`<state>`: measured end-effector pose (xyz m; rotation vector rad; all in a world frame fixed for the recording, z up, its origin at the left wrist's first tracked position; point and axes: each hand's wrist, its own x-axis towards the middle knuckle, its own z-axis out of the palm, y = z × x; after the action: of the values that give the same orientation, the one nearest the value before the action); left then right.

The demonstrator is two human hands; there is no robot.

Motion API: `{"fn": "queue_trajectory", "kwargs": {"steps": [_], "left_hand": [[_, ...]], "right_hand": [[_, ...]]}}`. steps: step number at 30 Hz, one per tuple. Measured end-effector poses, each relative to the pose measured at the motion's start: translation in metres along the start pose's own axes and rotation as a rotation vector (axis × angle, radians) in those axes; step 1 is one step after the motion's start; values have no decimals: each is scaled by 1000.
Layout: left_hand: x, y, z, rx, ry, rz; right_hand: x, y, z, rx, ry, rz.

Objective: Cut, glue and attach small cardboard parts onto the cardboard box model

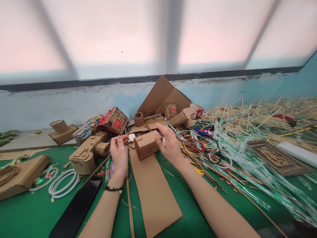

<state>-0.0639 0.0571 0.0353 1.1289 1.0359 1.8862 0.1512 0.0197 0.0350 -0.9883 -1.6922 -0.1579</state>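
A small cardboard box (148, 144) stands at the far end of a long flat cardboard strip (157, 195) on the green table. My right hand (169, 144) is at the box's right end, thumb and fingers spread around that end. To the left of the box, my left hand (119, 152) has its fingertips pinched together; whatever is between them is too small to make out. A white object (131, 137) lies just beyond those fingertips. Part of a phone-like item (112, 170) shows beneath my left hand.
Cardboard models (85, 155) and a coiled white tube (63, 183) are on the left, near a black flat piece (76, 208). Scissors (194, 147), crumpled clear plastic (237, 155) and wooden sticks (230, 114) cover the right. Folded cardboard (160, 96) leans on the wall.
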Motion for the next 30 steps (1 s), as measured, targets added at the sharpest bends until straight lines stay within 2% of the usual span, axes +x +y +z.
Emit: {"fn": "queue_trajectory", "kwargs": {"steps": [2, 4, 6, 7, 9, 12, 13, 15, 18, 25, 30], "left_hand": [[-5, 9, -1, 98, 25, 98], [-15, 19, 3, 192, 23, 228], [-28, 30, 12, 115, -41, 302], [-34, 36, 16, -17, -64, 297], [-42, 49, 25, -271, -170, 158], [-45, 66, 28, -473, -296, -180], [-43, 70, 28, -508, -328, -278], [-39, 76, 25, -550, -338, -389], [-34, 78, 21, -581, -324, -437], [-25, 76, 15, -596, -269, -379], [-21, 74, 13, -597, -221, -400]], "right_hand": [[7, 9, -18, 105, 159, 185], [13, 12, -30, 236, 225, 332], [13, 4, -32, 334, 136, 332], [12, -5, -28, 351, 70, 263], [5, -27, -16, 313, -80, 77], [-10, -59, 7, 113, -269, -219], [-14, -67, 12, 18, -327, -240], [-21, -76, 20, -91, -365, -272], [-25, -81, 24, -135, -360, -285], [-22, -86, 24, -74, -351, -284], [-22, -88, 22, -75, -352, -308]]}}
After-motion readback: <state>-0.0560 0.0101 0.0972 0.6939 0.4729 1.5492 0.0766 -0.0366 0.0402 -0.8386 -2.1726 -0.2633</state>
